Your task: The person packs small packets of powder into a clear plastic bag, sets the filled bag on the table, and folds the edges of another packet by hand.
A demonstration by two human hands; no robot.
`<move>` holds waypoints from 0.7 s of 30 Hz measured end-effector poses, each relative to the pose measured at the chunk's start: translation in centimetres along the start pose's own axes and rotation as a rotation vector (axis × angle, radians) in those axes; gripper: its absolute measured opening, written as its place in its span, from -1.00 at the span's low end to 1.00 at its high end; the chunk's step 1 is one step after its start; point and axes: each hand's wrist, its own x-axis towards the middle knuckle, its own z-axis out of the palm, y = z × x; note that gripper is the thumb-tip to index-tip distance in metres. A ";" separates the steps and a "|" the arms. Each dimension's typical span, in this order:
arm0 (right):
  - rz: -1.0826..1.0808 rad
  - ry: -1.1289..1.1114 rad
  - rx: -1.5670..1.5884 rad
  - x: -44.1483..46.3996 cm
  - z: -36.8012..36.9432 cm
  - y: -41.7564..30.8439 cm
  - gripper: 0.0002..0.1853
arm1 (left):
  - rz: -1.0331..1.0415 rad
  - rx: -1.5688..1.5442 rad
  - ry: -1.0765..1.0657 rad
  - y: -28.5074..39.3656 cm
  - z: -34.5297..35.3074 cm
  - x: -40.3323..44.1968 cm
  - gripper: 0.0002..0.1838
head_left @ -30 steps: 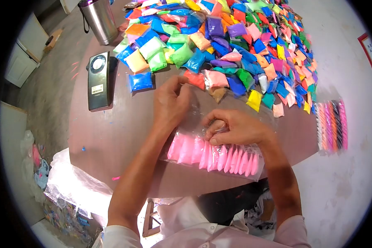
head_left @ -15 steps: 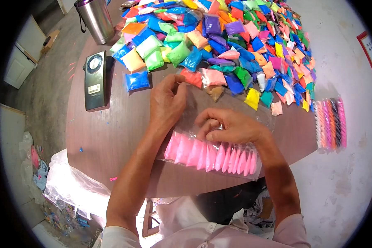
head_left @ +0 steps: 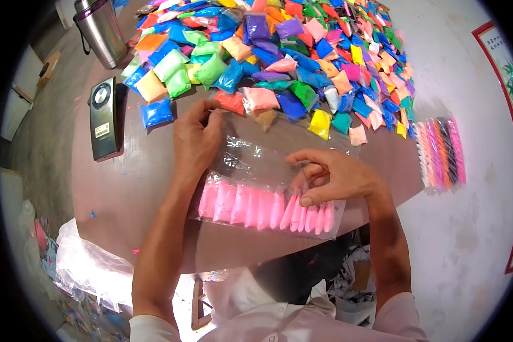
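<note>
A clear plastic bag [head_left: 279, 145] lies flat near the table's front edge, with a row of pink packets [head_left: 239, 205] standing side by side in its lower part. The left packets look wider, while those at the right are packed tighter. At the bag's upper left corner, my left hand [head_left: 196, 137] is closed in a pinch on the plastic. My right hand [head_left: 336, 179] is over the right part of the row, fingers curved and apart, the thumb close to the packet tops. Whether its fingertips are inside the bag I cannot tell.
A big heap of colourful packets [head_left: 302, 51] covers the back of the table [head_left: 142, 216]. At the left are a dark device with a round dial [head_left: 104, 117] and a steel flask [head_left: 101, 34]. A filled bag of striped packets [head_left: 442, 151] lies at the right edge.
The view has shifted, so the table things appear further left. My right hand has moved rightward along the pink packets, and the left ones stand more evenly. My left hand keeps its pinch.
</note>
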 end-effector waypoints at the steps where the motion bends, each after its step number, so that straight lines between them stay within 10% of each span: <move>1: -0.001 -0.007 0.050 -0.3 0.0 0.1 -0.12 | 0.003 -0.002 -0.006 -0.2 0.0 0.1 -0.79; 21: 0.086 0.095 -0.190 -3.9 -0.7 1.9 -0.14 | -0.013 -0.019 -0.026 0.1 -0.1 0.1 -0.76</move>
